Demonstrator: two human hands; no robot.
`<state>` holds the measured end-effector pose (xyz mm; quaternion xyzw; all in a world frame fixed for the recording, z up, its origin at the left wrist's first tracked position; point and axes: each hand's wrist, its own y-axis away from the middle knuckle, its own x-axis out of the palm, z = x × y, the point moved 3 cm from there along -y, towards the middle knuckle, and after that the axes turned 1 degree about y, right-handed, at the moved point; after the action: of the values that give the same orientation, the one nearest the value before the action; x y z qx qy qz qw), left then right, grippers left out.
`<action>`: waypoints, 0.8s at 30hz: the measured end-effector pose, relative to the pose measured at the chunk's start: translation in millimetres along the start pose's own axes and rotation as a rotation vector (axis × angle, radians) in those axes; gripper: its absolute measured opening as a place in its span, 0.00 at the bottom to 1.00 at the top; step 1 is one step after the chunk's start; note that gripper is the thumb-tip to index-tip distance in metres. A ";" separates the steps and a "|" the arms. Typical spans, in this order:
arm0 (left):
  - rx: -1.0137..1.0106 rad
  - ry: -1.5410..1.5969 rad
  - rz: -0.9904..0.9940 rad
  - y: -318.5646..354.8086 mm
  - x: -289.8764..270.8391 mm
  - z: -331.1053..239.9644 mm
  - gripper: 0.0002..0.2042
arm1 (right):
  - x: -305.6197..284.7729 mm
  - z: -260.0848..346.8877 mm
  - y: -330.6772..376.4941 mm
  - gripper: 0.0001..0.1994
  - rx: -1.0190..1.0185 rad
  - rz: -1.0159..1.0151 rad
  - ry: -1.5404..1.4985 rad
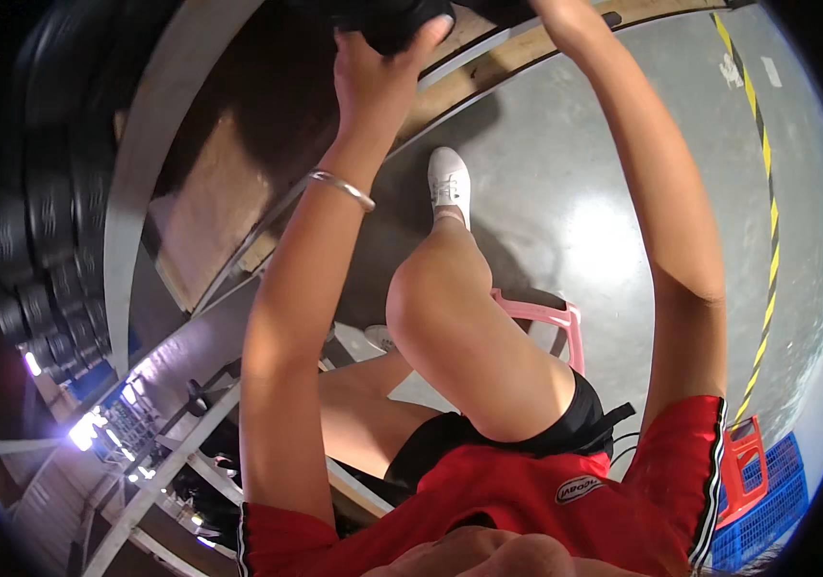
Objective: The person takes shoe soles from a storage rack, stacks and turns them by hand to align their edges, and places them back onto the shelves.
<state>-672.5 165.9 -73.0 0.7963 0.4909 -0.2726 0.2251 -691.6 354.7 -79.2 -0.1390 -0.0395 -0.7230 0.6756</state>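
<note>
Both my arms reach up toward the top edge of the view. My left hand [378, 77], with a silver bangle [342, 188] on its wrist, grips a black object [387, 21] at the top edge; its shape is mostly cut off. My right hand [565, 14] reaches the same spot and is largely out of frame, so its hold is unclear. Below, my raised right knee [430, 298] and white shoe [450, 183] show above a pink stool [556, 322]. I wear a red shirt and black shorts.
A grey metal rack with wooden shelf boards [209, 221] runs along the left; stacked black tyres [41, 221] fill the far left. The grey concrete floor [604, 163] has a yellow-black striped line [767, 192]. A red stool [740, 462] and blue crate [767, 510] stand lower right.
</note>
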 end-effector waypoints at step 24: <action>0.187 0.451 -0.360 -168.1 -100.2 156.4 0.38 | 31.4 -52.2 -169.2 0.61 -0.241 -0.178 0.987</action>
<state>-894.9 72.0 -139.9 0.7541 0.6345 -0.1685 -0.0158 -867.9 325.8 -99.2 0.1458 0.3557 -0.7566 0.5289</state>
